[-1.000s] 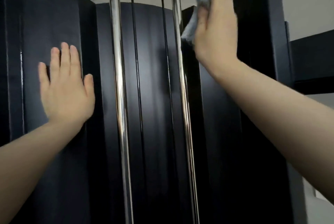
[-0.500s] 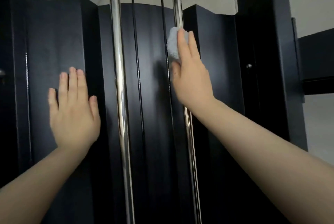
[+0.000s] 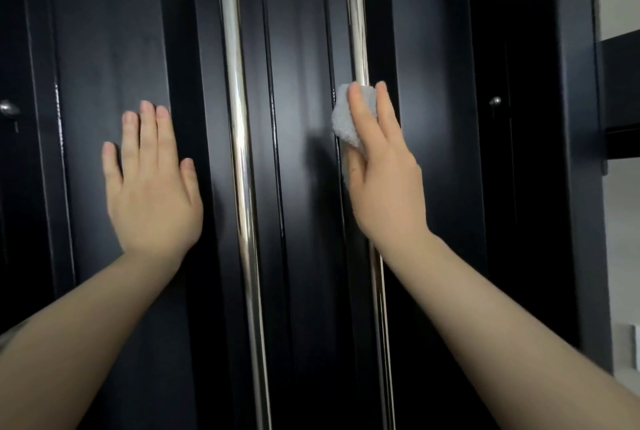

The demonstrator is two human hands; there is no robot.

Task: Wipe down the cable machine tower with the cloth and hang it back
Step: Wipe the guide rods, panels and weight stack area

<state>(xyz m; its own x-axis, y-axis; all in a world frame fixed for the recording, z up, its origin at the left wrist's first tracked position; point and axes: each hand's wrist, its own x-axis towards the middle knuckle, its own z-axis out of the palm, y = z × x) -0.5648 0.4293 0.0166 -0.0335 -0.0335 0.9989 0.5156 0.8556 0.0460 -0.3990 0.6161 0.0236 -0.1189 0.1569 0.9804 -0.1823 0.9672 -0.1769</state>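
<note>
Two hands, right hand [image 3: 382,180] pressing cloth [image 3: 349,117]

Two hands: left hand [image 3: 149,183], right hand [image 3: 384,180]. One cloth [image 3: 349,117]. Two chrome rods: left rod [image 3: 239,152], right rod [image 3: 356,31]. Two thin black cables between the rods: left cable [image 3: 268,48], right cable [image 3: 327,31]. Two round knobs: far-left knob [image 3: 7,107], right knob [image 3: 495,101]. One tower [image 3: 114,48].

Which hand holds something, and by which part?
The right hand wraps the cloth around the right chrome rod; left hand holds nothing.
</note>
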